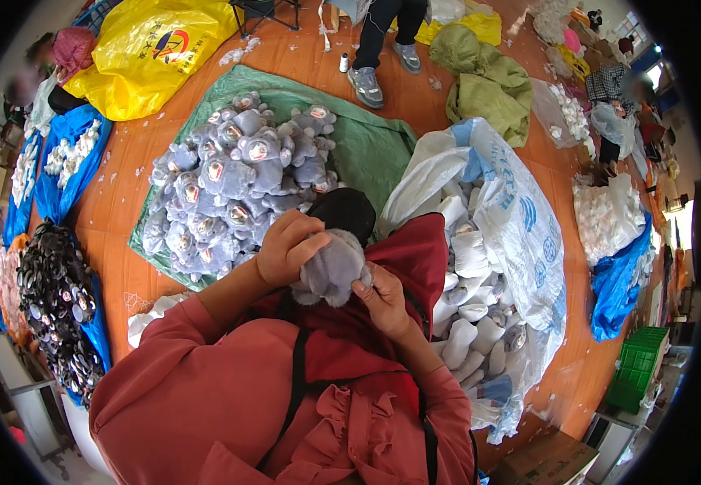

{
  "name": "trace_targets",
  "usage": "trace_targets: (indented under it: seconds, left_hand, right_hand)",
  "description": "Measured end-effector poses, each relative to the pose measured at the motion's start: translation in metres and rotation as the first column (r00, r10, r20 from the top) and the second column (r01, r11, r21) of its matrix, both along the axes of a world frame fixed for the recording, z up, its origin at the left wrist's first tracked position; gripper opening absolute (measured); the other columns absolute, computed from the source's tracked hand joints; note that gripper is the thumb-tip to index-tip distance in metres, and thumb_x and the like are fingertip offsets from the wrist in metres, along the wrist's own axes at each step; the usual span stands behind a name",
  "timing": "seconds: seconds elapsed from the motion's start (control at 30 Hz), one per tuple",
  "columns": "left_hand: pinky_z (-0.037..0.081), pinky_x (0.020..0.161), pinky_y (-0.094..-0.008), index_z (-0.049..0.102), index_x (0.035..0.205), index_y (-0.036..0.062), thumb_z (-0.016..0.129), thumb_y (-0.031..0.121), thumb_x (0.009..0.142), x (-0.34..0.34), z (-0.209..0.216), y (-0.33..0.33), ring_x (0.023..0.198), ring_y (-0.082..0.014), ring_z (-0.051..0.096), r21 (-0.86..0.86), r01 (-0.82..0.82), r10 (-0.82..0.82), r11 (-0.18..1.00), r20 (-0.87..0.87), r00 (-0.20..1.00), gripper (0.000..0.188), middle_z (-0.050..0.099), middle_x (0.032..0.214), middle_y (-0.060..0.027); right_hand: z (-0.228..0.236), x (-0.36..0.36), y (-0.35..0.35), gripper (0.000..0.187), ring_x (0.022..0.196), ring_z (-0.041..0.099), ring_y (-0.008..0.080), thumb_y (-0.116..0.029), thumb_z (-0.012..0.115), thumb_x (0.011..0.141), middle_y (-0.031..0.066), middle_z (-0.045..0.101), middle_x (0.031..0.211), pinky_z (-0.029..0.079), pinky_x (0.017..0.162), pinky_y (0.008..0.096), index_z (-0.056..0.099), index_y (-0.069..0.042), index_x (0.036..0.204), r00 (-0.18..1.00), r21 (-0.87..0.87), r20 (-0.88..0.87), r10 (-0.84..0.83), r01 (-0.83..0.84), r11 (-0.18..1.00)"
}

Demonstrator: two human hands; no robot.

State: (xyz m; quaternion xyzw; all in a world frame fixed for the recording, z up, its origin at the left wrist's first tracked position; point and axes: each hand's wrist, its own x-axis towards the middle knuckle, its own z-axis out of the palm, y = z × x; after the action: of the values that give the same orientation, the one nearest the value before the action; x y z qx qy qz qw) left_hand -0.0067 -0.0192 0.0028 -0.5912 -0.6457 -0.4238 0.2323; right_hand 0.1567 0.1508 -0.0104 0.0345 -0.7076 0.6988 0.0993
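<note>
Holds a grey plush piece [333, 273] above the dark red cloth [405, 259], near the middle of the scene, with both hands in contact. Grasps its left and far side with the left hand [290, 247], fingers curled over the fur; pinches its right edge with the right hand [385, 299], thumb against the fur and remaining fingers partly hidden. Looks light, short-furred and soft, likely to squash under a firm squeeze rather than slip or break. Cannot tell, from this side, how tightly stuffed. Best to take hold around the broad rounded middle with a gentle palm, saving thumb and fingertips for the edge; better not to tug at the small bumps on the near end, probably weaker than the middle. Compare with the heap of grey plush toys [233, 174] on the green sheet [376, 144], to the far left: rounded, pressed against one another, with small pale-and-red patches, perhaps smoother to the touch. Note also, to the right, the white sack [520, 218] of white stuffed-looking pieces [461, 339], seemingly just as light and yielding.
</note>
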Motion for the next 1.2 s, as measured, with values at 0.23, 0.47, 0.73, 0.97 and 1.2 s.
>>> trace_targets:
  seconds: [0.23, 0.47, 0.73, 0.97, 1.2]
  left_hand:
    - [0.045, 0.056, -0.0354, 0.063, 0.100, 0.0104, 0.069, 0.011, 0.067, -0.003, 0.005, -0.005, 0.071, -0.0239, 0.057, -0.021, -0.009, 0.006, 1.000, -0.165, 0.986, 0.033, 0.057, 0.088, -0.0079]
    - [0.047, 0.062, -0.0321, 0.062, 0.094, 0.0138, 0.068, 0.011, 0.068, -0.007, 0.016, 0.000, 0.071, -0.0185, 0.056, -0.139, 0.094, -0.137, 0.986, -0.339, 0.931, 0.027, 0.054, 0.086, -0.0026]
    - [0.050, 0.068, -0.0316, 0.063, 0.091, 0.0153, 0.067, 0.013, 0.072, -0.005, 0.014, 0.011, 0.074, -0.0167, 0.057, -0.188, 0.174, -0.238, 0.967, -0.413, 0.879, 0.019, 0.056, 0.089, -0.0016]
    - [0.051, 0.073, -0.0335, 0.064, 0.094, 0.0178, 0.068, 0.014, 0.074, 0.001, 0.009, 0.019, 0.082, -0.0167, 0.058, -0.173, 0.202, -0.257, 0.964, -0.415, 0.873, 0.021, 0.057, 0.091, 0.0001]
    - [0.052, 0.073, -0.0379, 0.059, 0.089, 0.0205, 0.067, 0.018, 0.074, -0.002, -0.009, -0.001, 0.084, -0.0210, 0.058, -0.080, 0.176, -0.193, 0.981, -0.347, 0.918, 0.018, 0.055, 0.089, -0.0014]
  right_hand:
    - [-0.018, 0.006, 0.000, 0.017, 0.089, 0.056, 0.0160, -0.016, 0.059, 0.098, 0.0060, 0.060, 0.096, 0.046, 0.083, 0.0288, 0.063, -0.001, 0.104, 0.976, -0.184, 0.176, 0.131, -0.098, 0.978]
    - [-0.007, -0.007, 0.023, 0.018, 0.091, 0.053, 0.0085, -0.017, 0.061, 0.098, 0.0027, 0.058, 0.102, 0.044, 0.081, 0.0225, 0.059, -0.004, 0.110, 0.989, -0.251, 0.107, -0.102, 0.127, 0.960]
    - [0.019, -0.025, 0.030, 0.018, 0.083, 0.057, 0.0210, -0.008, 0.065, 0.090, 0.0093, 0.059, 0.090, 0.046, 0.076, 0.0307, 0.058, -0.002, 0.106, 0.985, 0.265, 0.165, -0.042, -0.004, 0.964]
    - [-0.005, -0.028, 0.025, 0.013, 0.084, 0.054, 0.0357, -0.005, 0.062, 0.088, 0.0166, 0.055, 0.090, 0.045, 0.074, 0.0413, 0.053, -0.001, 0.095, 0.995, 0.424, 0.062, -0.080, 0.046, 0.905]
    - [-0.009, -0.025, 0.016, 0.012, 0.081, 0.054, 0.0392, -0.001, 0.062, 0.086, 0.0179, 0.053, 0.087, 0.045, 0.071, 0.0429, 0.051, -0.001, 0.093, 0.979, 0.461, -0.008, -0.203, 0.184, 0.868]
